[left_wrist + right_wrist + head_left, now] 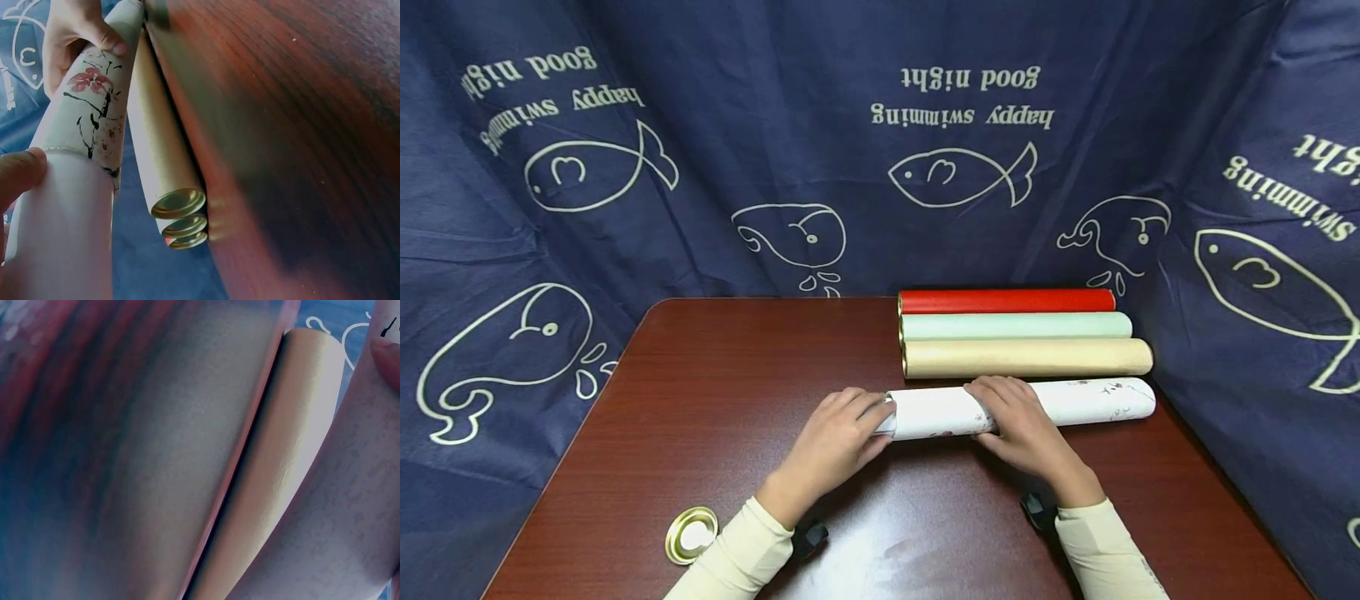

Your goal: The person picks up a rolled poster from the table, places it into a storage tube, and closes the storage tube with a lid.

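A white tube (1093, 402) printed with dark twigs and red flowers lies crosswise above the table, near or on its surface. My right hand (1018, 421) grips it around the middle. At the tube's left end my left hand (838, 433) holds a white roll (69, 231), which looks like rolled paper and sits partly inside the tube's mouth. In the left wrist view the left thumb (25, 175) lies along the roll beside the tube's rim. How deep the roll reaches is hidden. The right wrist view shows mostly forearm and blur.
Behind the white tube lie a beige tube (1030, 358), a pale green tube (1015, 325) and a red tube (1007, 301), side by side. A round gold lid (678, 535) rests on the brown table (760, 358) by the left forearm. Blue printed cloth (850, 158) hangs around the table.
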A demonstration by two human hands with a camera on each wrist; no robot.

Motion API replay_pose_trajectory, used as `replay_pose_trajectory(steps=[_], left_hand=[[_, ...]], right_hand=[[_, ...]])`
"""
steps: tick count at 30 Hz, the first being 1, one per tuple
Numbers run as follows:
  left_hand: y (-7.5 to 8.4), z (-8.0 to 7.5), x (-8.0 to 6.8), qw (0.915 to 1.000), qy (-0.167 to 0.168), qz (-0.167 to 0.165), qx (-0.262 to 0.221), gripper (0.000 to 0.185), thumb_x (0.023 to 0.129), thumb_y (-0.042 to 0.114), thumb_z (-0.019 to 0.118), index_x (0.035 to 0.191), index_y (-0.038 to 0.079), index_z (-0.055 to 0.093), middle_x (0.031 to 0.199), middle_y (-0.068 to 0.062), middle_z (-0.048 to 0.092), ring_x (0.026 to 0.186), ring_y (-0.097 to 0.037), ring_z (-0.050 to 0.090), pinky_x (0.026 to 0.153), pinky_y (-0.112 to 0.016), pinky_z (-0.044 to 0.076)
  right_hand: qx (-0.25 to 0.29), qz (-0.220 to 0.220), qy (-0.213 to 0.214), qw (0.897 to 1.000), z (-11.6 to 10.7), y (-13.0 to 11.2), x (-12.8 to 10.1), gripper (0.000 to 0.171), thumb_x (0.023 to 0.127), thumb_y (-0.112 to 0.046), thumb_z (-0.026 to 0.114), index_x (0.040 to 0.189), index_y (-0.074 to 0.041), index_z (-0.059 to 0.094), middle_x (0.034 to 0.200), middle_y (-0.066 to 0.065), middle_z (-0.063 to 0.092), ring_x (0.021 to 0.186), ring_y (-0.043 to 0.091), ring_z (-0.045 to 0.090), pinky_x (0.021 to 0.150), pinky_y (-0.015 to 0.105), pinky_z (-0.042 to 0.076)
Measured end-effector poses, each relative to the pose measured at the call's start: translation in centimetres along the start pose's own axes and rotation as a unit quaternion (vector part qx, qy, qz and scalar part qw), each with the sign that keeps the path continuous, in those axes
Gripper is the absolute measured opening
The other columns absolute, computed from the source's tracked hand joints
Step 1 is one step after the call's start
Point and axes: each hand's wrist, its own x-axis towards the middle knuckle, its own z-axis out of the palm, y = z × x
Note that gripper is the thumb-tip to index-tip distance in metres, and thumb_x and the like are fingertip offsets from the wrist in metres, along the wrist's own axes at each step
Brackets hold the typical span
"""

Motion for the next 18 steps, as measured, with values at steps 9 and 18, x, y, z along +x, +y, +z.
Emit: replay_pose_trajectory(steps=[9,18], left_hand=[[-1.4,-2.9,-1.6,0.9990,-0.025,-0.035,-0.010,0.045,0.082,0.029,0.082,0.121,0.012,0.068,0.127,-0.008,0.063,0.117,-0.027,0.058,0.096,-0.045,0.049],[-2.8,-4.2,-3.8,0.9985,-0.025,-0.044,-0.021,0.044,0.078,0.021,0.087,0.118,0.011,0.071,0.121,-0.010,0.065,0.109,-0.025,0.063,0.089,-0.042,0.054]], right_hand=[[0.001,0.002,-0.003,1.000,0.1,0.1,0.0,0.075,0.060,-0.014,0.089,0.128,-0.006,0.059,0.122,0.013,0.060,0.114,0.036,0.054,0.100,0.053,0.036],[0.002,0.007,-0.002,1.000,0.2,-0.1,-0.2,0.074,0.059,-0.014,0.089,0.127,-0.006,0.059,0.122,0.013,0.061,0.114,0.036,0.055,0.100,0.053,0.036]])
